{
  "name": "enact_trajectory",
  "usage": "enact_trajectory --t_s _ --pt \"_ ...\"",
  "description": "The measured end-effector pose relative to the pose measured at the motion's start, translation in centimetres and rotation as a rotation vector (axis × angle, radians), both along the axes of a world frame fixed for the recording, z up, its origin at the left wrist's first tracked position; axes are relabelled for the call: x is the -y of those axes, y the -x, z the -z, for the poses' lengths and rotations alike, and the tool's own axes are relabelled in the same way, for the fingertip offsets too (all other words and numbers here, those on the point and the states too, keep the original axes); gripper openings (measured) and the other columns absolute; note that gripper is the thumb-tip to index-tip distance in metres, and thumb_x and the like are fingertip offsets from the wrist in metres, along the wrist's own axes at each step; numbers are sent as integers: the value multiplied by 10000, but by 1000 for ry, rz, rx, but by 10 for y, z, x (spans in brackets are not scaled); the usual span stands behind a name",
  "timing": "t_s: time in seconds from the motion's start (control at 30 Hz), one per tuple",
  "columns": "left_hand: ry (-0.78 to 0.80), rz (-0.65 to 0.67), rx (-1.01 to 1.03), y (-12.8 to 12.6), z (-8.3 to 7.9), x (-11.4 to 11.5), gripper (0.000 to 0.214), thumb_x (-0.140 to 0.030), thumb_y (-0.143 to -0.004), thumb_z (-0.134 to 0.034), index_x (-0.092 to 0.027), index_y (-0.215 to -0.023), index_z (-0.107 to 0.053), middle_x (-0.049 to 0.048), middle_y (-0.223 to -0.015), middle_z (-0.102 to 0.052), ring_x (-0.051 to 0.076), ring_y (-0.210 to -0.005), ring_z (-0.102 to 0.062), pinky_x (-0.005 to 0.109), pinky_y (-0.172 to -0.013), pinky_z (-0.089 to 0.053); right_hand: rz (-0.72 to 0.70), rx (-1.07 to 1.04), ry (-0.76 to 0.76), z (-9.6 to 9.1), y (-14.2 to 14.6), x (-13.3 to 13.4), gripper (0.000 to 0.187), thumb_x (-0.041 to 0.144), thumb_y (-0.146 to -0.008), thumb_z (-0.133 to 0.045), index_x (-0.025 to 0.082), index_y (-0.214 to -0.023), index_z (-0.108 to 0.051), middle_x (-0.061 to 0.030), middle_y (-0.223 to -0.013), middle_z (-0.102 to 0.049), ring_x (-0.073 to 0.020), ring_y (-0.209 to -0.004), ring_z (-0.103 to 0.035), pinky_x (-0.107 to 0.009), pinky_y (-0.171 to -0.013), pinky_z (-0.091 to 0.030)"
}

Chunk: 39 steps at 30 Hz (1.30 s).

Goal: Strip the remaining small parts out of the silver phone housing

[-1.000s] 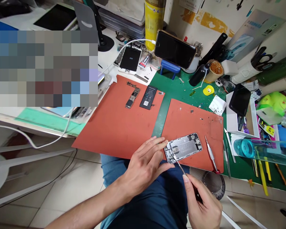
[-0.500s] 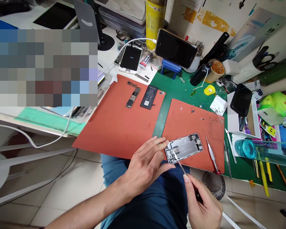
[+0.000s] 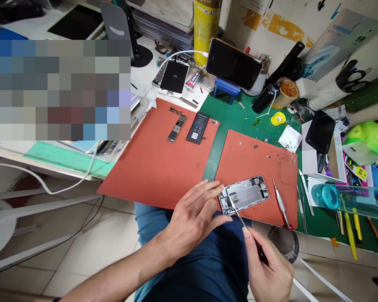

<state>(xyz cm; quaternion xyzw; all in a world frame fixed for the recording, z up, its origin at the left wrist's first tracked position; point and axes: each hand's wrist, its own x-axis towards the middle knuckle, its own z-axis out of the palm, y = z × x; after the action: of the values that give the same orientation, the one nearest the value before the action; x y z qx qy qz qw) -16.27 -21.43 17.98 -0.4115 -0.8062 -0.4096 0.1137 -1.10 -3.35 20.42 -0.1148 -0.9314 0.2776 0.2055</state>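
An opened phone housing (image 3: pixel 247 195), its silvery inside facing up, lies at the front of the right red mat. At its left end my left hand (image 3: pixel 193 214) holds it, fingertips at the upper left corner and thumb along the lower edge. My right hand (image 3: pixel 267 262) is closed around a thin metal pry tool (image 3: pixel 240 218). The bright, pointed tip of that tool rests in the housing's left part, by a dark curved patch. Just right of the housing lies a screwdriver (image 3: pixel 280 203) with a red end.
On the left red mat (image 3: pixel 151 167) are a logic board (image 3: pixel 177 126) and a black battery (image 3: pixel 198 128). A phone (image 3: pixel 233 63) leans on a blue stand (image 3: pixel 227 90). Tiny parts lie scattered on the right mat. Tweezers (image 3: pixel 301 209) and a white box (image 3: pixel 340 159) stand farther right.
The tool's tip has shifted very slightly within the housing. Both hands hold nearly the same positions, and the whole view has moved a little to the right.
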Motion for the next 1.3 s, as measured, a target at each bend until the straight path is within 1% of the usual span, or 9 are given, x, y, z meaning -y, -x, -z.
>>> enact_trajectory --t_s 0.3,0.47,0.63,0.83,1.13,1.3 --pt "-1 1 2 0 2 0 345 -384 -932 -869 -195 -941 -581 169 -1347 -789 342 -1371 -709 582 -1195 -581 -14 21 51 -6 0 -4 87 221 -1043 -737 202 -1084 -811 -28 -947 -854 -165 -744 -825 -182 -753 -637" --pt "-4 -5 -7 0 1 0 343 -385 -936 -865 -197 -927 -579 166 -1344 -792 335 -1364 -715 567 -1188 -589 -11 44 65 -4 1 -4 98 229 -1046 -731 205 -1089 -815 -29 -946 -856 -164 -735 -824 -181 -742 -636" --pt "-3 -5 2 -1 0 0 339 -380 -935 -867 -199 -927 -580 164 -1346 -791 335 -1366 -714 566 -1188 -591 -17 36 69 -1 2 -3 111 235 -1051 -725 206 -1105 -818 -31 -973 -861 -166 -770 -836 -176 -769 -639" --pt "-7 -8 -5 0 -1 0 344 -395 -942 -856 -199 -911 -575 169 -1313 -802 340 -1355 -721 561 -1173 -604 4 36 55 -4 0 -5 100 244 -1037 -746 204 -1079 -827 -23 -936 -859 -165 -730 -826 -179 -749 -642" --pt "-6 -7 -2 0 0 -1 351 -398 -937 -860 -199 -919 -571 167 -1310 -803 335 -1362 -716 556 -1186 -595 4 25 31 -2 2 -3 96 235 -1048 -732 198 -1082 -814 -30 -955 -860 -166 -754 -830 -179 -760 -641" --pt "-7 -8 -3 0 0 0 343 -395 -933 -865 -195 -927 -586 166 -1317 -800 336 -1366 -713 564 -1184 -596 17 33 52 -3 4 -3 107 258 -1049 -729 207 -1074 -820 -18 -945 -861 -156 -737 -829 -162 -744 -636"
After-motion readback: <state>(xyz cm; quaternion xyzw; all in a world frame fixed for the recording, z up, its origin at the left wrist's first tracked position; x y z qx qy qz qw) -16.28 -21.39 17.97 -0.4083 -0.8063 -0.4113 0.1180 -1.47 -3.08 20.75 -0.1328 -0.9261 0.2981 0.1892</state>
